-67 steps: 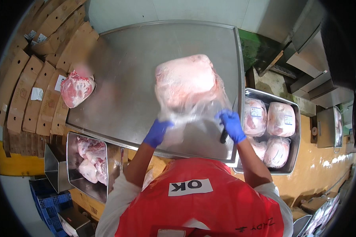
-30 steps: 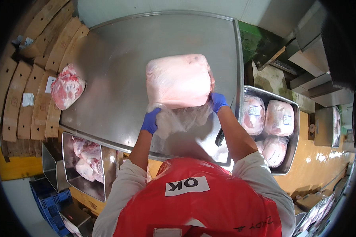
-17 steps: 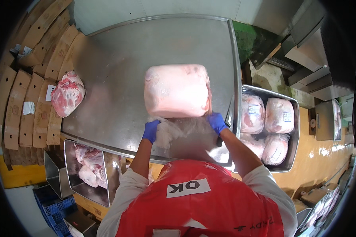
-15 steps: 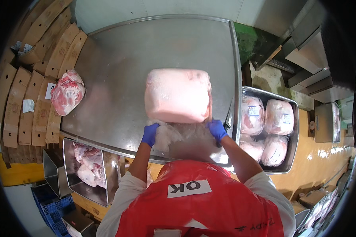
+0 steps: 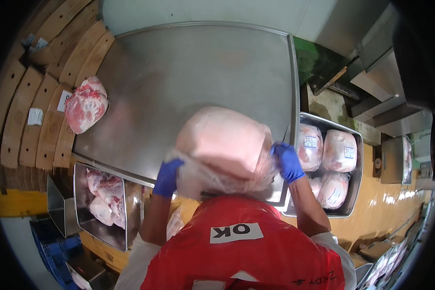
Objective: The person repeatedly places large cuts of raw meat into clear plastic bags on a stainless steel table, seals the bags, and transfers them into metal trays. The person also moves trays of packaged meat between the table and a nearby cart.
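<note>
A large pale, block-shaped piece of meat [image 5: 224, 137] sits near the table's front edge, slightly turned. Clear plastic bag film [image 5: 205, 176] wraps its near side. My blue-gloved left hand [image 5: 168, 178] grips the film at the near left corner. At the right side my gloved right hand [image 5: 289, 163] is closed on the bag's edge, level with the meat's right end. The film between my hands is stretched about the lower part of the block; the meat's near edge is partly veiled by it.
The steel table [image 5: 203, 63] has a raised rim. A red-and-white meat cut [image 5: 87, 105] rests at its left, beside stacked cardboard boxes [image 5: 31, 116]. A steel tub [image 5: 358, 186] on the right holds several bagged, labelled pieces. Another steel tub [image 5: 77, 203] at lower left holds meat cuts.
The block of meat has come nearer to me and turned a little. Bag film now covers its near side. My left hand has moved left, my right hand to the right and slightly up.
</note>
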Tool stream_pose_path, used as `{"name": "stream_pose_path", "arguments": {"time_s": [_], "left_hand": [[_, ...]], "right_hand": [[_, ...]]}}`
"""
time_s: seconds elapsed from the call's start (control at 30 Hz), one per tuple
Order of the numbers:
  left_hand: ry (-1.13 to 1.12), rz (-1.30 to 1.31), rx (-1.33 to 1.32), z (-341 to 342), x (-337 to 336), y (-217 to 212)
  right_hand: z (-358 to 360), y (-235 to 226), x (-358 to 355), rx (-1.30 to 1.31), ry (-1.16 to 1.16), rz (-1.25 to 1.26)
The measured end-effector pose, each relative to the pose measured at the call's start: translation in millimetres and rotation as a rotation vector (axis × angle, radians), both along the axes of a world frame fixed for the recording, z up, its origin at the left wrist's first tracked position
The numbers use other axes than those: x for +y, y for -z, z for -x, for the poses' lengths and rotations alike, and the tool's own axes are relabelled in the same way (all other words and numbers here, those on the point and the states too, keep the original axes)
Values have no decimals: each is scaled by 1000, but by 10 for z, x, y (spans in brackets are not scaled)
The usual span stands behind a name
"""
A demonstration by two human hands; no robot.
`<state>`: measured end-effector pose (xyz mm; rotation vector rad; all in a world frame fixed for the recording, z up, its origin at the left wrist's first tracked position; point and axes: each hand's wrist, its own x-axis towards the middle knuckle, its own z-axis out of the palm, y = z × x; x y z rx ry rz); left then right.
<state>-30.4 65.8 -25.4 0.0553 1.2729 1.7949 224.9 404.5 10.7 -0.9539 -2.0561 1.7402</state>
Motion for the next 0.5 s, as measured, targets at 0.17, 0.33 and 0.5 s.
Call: {"name": "stream_pose_path", "arguments": {"time_s": [0.17, 0.33, 0.5], "left_hand": [[127, -184, 340, 492, 1171, -646], [327, -48, 955, 391, 1063, 152], [-79, 70, 152, 429, 188, 234]], "right_hand": [[78, -10, 496, 220, 254, 397], [-343, -193, 167, 86, 267, -43], [-996, 100, -313, 47, 205, -44]]}}
